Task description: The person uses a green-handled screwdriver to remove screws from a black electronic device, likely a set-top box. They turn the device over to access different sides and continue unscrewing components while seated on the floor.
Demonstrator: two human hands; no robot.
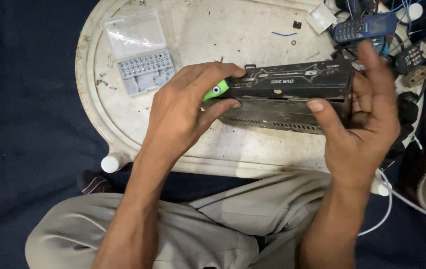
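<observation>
- Table (183,40), round and off-white, bears everything.
- Black set-top box (292,82) sits tilted above the table's near side, gripped at both ends.
- Right hand (367,129) clasps its right end.
- Left hand (183,109) clasps the left end, also pinching a green-handled screwdriver (216,90).
- Grey bit case (141,50) lies open, upper left.

Black set-top box (292,87) tipped on edge over white table, green-handled tool (215,91) at its left end
</observation>
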